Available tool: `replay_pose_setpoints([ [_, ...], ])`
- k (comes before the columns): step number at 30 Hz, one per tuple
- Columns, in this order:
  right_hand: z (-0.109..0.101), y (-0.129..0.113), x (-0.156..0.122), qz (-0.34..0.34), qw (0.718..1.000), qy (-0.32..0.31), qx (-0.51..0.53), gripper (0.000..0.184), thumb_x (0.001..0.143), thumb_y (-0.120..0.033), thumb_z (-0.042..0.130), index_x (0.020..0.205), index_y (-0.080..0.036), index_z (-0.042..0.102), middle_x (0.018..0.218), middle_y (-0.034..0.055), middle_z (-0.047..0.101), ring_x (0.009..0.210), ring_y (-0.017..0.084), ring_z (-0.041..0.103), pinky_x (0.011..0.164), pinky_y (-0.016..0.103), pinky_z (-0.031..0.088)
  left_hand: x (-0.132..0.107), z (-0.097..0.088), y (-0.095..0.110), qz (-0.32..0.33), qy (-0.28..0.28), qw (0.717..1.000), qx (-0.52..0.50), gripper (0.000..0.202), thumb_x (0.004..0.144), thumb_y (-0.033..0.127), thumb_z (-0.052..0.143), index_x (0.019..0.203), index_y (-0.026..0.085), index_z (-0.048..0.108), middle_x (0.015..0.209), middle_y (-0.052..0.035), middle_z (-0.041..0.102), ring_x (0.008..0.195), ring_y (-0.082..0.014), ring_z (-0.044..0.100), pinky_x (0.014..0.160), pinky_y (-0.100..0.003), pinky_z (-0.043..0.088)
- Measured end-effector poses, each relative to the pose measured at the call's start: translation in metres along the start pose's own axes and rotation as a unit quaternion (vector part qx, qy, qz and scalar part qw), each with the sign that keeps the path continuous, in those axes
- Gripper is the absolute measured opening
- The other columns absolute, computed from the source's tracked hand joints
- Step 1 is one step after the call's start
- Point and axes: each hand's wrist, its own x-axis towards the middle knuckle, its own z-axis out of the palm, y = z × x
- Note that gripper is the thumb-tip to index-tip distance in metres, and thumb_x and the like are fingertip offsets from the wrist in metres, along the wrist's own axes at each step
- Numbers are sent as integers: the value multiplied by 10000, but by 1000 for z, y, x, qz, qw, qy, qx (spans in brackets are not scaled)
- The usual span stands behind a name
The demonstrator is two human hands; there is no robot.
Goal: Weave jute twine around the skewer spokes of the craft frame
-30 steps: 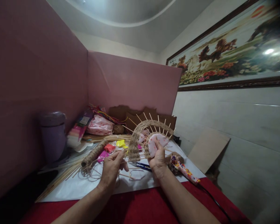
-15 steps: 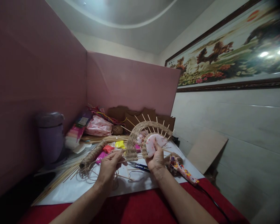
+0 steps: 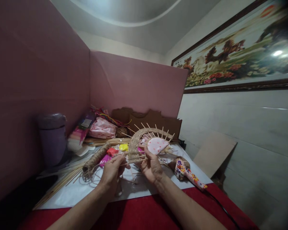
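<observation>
A half-round woven piece (image 3: 136, 145) of jute twine wound on thin wooden sticks, with a pink dotted fabric centre (image 3: 156, 144), is held above the white sheet. My right hand (image 3: 151, 167) grips its lower edge from below, fingers closed on the sticks. Just left of it, my left hand (image 3: 112, 169) pinches the jute twine strand at the piece's left end. A spool of jute twine (image 3: 96, 157) lies to the left, with loose twine trailing under my left hand.
A white sheet (image 3: 69, 195) covers the red table. Long bamboo sticks (image 3: 60, 183) lie at left beside a purple bin (image 3: 51, 137). Coloured packets, fabric and cardboard sit at the back. A flowered glue gun (image 3: 188, 174) with a black cord lies at right.
My right hand slid from the fabric centre down to the piece's lower edge, and the piece tilted flatter. My left hand stayed pinching twine at the left end.
</observation>
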Motion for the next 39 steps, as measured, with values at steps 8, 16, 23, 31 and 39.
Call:
replay_pose_setpoints([
  [8, -2, -4, 0, 13, 999, 20, -35, 135, 728, -146, 600, 836, -119, 675, 723, 28, 701, 582, 111, 620, 486, 192, 508, 3, -1, 11, -61, 48, 997, -26, 307, 521, 353, 738, 694, 106, 681, 597, -16, 627, 551, -106, 498, 528, -213, 321],
  [16, 0, -1, -1, -6, 999, 25, -38, 113, 688, -145, 620, 780, -117, 679, 740, 40, 694, 647, 132, 626, 536, 221, 521, 2, -1, 9, -37, 34, 998, 35, 339, 599, 449, 679, 623, 112, 650, 543, -19, 595, 485, -100, 457, 483, -214, 277],
  [23, -1, 3, 1, -11, 998, 47, -34, 76, 680, -145, 634, 740, -104, 657, 658, 24, 662, 614, 114, 601, 559, 218, 519, 8, -7, -2, -11, 26, 998, 57, 356, 574, 445, 703, 648, 98, 672, 525, -27, 597, 442, -88, 417, 427, -204, 210],
  [31, -8, 5, 4, 12, 998, 65, -12, 93, 656, -123, 665, 745, -114, 638, 578, -21, 624, 487, 62, 535, 463, 153, 458, 9, -9, -9, -17, 19, 997, 66, 395, 579, 487, 690, 609, 94, 659, 488, -15, 545, 393, -60, 321, 390, -193, 178],
  [39, -12, 8, 5, -17, 995, 74, -62, 211, 638, -214, 703, 825, -121, 678, 616, -19, 648, 533, 67, 555, 482, 156, 448, 7, -6, -6, -16, 37, 998, 57, 333, 563, 431, 694, 597, 102, 657, 497, -23, 563, 389, -56, 323, 389, -191, 198],
])
